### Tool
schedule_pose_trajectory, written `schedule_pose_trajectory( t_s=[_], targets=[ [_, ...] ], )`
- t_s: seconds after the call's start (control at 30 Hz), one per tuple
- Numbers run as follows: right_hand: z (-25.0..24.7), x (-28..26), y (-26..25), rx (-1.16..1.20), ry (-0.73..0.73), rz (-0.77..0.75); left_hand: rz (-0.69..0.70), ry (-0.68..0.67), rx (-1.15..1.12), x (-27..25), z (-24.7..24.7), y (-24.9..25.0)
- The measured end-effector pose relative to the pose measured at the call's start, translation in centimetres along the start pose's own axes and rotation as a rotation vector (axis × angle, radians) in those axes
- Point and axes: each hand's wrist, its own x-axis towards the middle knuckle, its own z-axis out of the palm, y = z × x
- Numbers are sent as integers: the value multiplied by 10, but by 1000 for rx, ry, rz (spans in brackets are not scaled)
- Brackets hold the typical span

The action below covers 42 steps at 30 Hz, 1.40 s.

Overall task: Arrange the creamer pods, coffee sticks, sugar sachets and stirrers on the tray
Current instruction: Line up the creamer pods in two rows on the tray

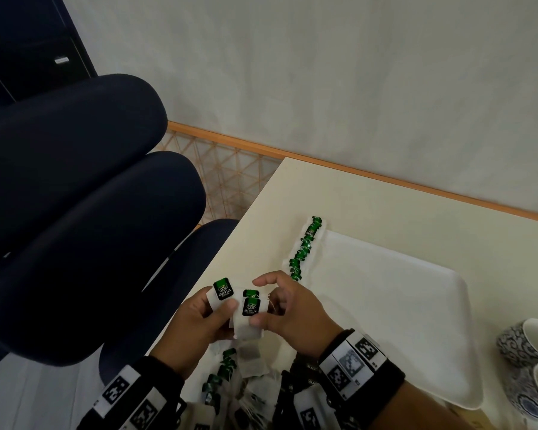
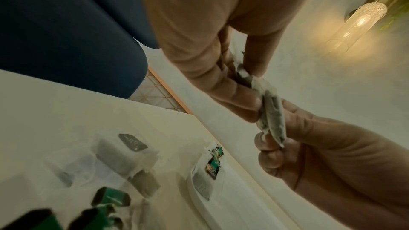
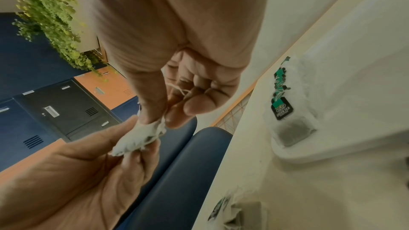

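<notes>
Left hand (image 1: 201, 318) and right hand (image 1: 288, 308) both pinching tea bags (image 1: 249, 308) above table edge (image 1: 230, 243), white tray (image 1: 385, 305) beside, row of tea bags (image 1: 305, 246) on its rim

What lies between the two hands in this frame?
A small bunch of green-tagged tea bags: the left hand and the right hand both pinch it, above the table edge. The head view shows this best; both wrist views confirm it.

Partly hidden behind both wrists in the head view: loose tea bags (image 1: 230, 367) heaped on the bench (image 1: 385, 206). Cropped by the right edge: two patterned cups (image 1: 522, 339). Blurred beyond reading in the left wrist view: green tags (image 2: 110, 197).
</notes>
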Motion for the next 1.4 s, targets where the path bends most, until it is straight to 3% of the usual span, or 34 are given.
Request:
schedule_pose_trajectory(
  t_s=[0.43,0.6,0.8,1.07,1.4],
  targets=[
    [0,-1,-6,-135,14,-103,30,33,64,-1,2,1],
    [3,-1,-6,-157,40,-164,28,-13,26,-3,3,2],
    [3,0,-9,-137,74,-124,9,-69,-50,-6,4,4],
    [3,1,-6,-194,142,-243,31,-79,-90,-6,3,3],
    [-3,-2,-8,-90,51,-214,60,-68,-138,-9,4,8]
  ],
)
